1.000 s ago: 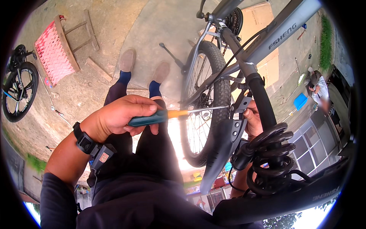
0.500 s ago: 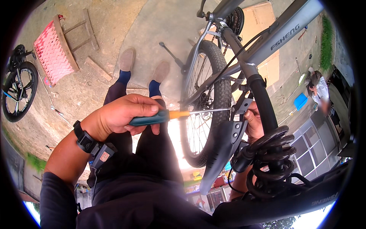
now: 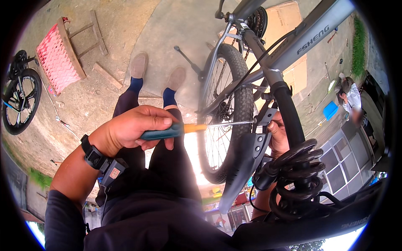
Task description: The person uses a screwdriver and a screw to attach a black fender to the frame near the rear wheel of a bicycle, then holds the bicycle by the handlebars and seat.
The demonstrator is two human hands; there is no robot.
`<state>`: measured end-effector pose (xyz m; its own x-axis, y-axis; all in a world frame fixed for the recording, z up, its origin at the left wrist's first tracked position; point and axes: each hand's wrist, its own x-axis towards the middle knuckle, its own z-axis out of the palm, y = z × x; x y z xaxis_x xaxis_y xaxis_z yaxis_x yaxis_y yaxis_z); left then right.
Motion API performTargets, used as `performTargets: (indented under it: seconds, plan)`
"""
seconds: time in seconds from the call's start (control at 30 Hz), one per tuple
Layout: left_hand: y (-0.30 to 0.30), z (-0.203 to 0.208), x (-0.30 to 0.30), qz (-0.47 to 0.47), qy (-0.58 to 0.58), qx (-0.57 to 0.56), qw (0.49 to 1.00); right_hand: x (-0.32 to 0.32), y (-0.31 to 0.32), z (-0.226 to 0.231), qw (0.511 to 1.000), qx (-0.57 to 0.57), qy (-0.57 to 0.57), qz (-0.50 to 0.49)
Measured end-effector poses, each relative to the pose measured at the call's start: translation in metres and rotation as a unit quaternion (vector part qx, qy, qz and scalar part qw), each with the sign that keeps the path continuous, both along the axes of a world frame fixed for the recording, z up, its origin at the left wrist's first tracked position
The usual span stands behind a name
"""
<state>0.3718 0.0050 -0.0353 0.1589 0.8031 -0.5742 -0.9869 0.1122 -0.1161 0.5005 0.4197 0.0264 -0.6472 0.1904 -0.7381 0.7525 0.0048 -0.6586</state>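
The left hand [image 3: 134, 127] is clenching the blue-and-orange handle of a screwdriver [image 3: 184, 129], holding it level with its shaft reaching right to the bracket of a black mudguard [image 3: 245, 161]. The right hand [image 3: 278, 136] is curling around that bracket behind the seat post [image 3: 289, 113] — its grip mostly hidden. The bicycle's rear wheel [image 3: 224, 113] is standing just behind the shaft, a coiled cable lock [image 3: 299, 175] hanging below.

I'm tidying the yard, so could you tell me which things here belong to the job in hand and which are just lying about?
In use:
left hand
screwdriver
mudguard
right hand
grey bicycle

Lying about:
pink woven stool
second bicycle wheel
cardboard sheet
blue box
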Motion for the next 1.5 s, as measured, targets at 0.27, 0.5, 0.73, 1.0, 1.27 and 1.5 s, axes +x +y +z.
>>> performTargets:
  seconds: [0.27, 0.5, 0.73, 1.0, 1.27, 1.5]
  plan:
    - [-0.001, -0.025, 0.013, 0.015, -0.102, 0.044, 0.994, 0.002, -0.006, 0.007, 0.999, 0.017, -0.025, -0.035]
    - [0.002, -0.060, 0.033, 0.049, -0.168, 0.096, 0.980, -0.006, -0.010, -0.003, 1.000, -0.013, -0.015, -0.005]
    - [0.008, -0.045, 0.010, 0.015, -0.094, 0.067, 0.993, 0.007, -0.001, 0.000, 0.999, 0.042, -0.004, -0.007]
    - [0.009, -0.014, -0.023, -0.040, 0.040, 0.045, 0.997, 0.005, 0.004, -0.002, 1.000, 0.014, -0.014, 0.004]
    - [0.011, 0.001, -0.042, -0.121, 0.165, 0.017, 0.979, 0.001, 0.001, -0.002, 1.000, 0.010, -0.011, 0.001]
    - [0.009, 0.006, -0.037, -0.124, 0.300, 0.007, 0.946, -0.003, -0.002, -0.002, 1.000, 0.006, -0.010, 0.002]
